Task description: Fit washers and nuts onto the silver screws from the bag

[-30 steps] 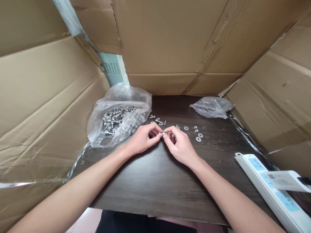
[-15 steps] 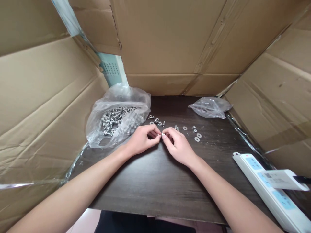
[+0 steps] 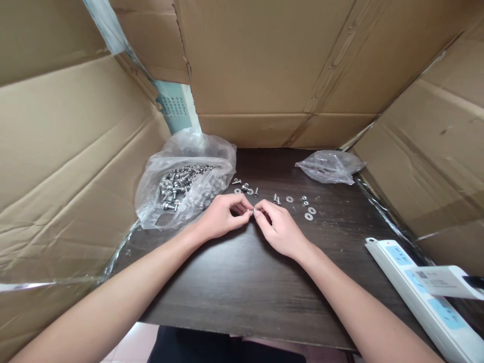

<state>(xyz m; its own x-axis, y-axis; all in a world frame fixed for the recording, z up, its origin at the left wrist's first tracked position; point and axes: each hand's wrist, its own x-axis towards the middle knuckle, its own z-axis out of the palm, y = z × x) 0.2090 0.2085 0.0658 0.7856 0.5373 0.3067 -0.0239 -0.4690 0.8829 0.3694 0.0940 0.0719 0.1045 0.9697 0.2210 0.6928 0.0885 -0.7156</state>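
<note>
My left hand [image 3: 227, 218] and my right hand [image 3: 279, 228] meet fingertip to fingertip above the dark table. Both are closed in a pinch. Between them shows a small silvery metal fastener [image 3: 254, 210], mostly covered by the fingers, so I cannot tell if it is one piece or two. Just beyond my left fingers lie a washer [image 3: 238, 191], a bolt [image 3: 256, 192] and a few other fasteners. Past my right hand are two screws [image 3: 276, 198], a washer [image 3: 289, 199], two nuts [image 3: 304, 198] and two more washers [image 3: 309, 217].
An open clear plastic bag [image 3: 151, 176] full of bolts stands at the left. A second crumpled plastic bag [image 3: 330, 166] lies at the back right. A white power strip [image 3: 408, 297] with a plug runs along the right. Cardboard walls [image 3: 264, 60] enclose the table [image 3: 227, 287].
The view has shifted slightly, moving the scene a little to the right. Both hands keep their pinch at the same spot, with the fingertips turning the small metal fastener only slightly, if at all.
</note>
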